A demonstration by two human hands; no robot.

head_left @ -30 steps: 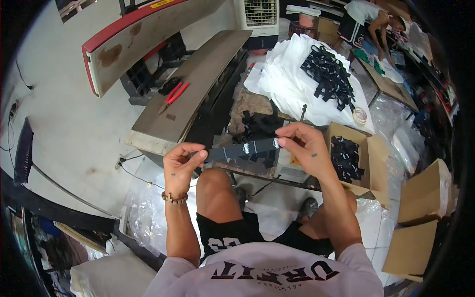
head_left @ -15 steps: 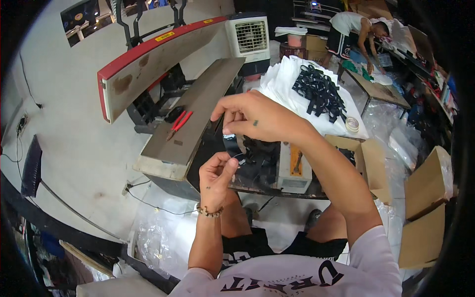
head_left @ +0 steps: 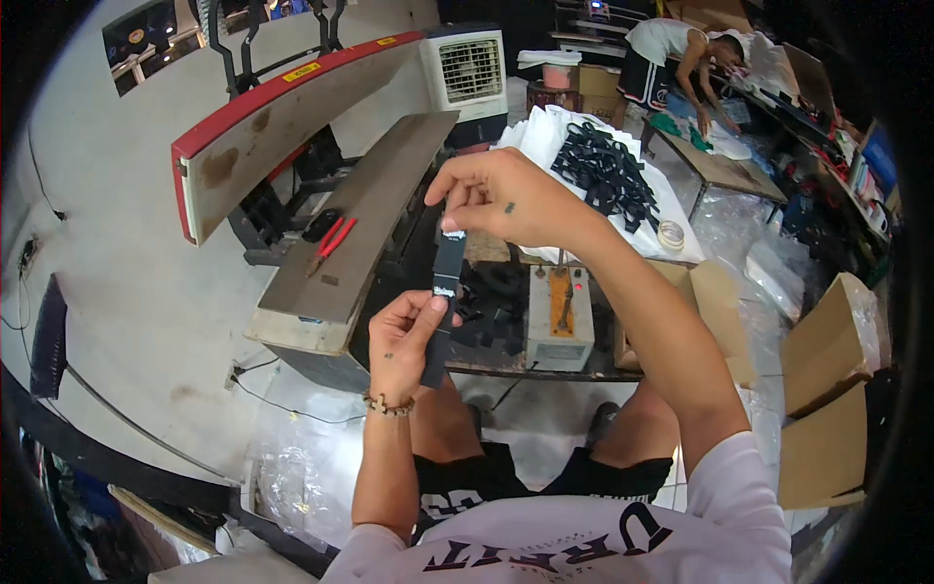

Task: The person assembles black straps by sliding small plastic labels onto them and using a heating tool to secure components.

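Note:
A black ribbon strap with white print hangs stretched between my two hands over the near edge of the worktable. My right hand pinches its upper end between thumb and fingers. Lower down, my left hand grips it with the thumb on top, and the loose tail falls beside my wrist. Behind the strap, black ribbon pieces lie on the dark tabletop. To their right stands a pale box-shaped machine with an orange-brown panel and a lit red lamp.
Red-handled pliers lie on the long flat board below a raised red-edged press plate. A heap of black straps and a tape roll rest on white sheets. Cardboard boxes stand right; a co-worker bends over a far table.
The strap, curled between close-set hands before, is now drawn out straight. My right hand has risen slightly and my left hand has lowered; the whole view has shifted a little.

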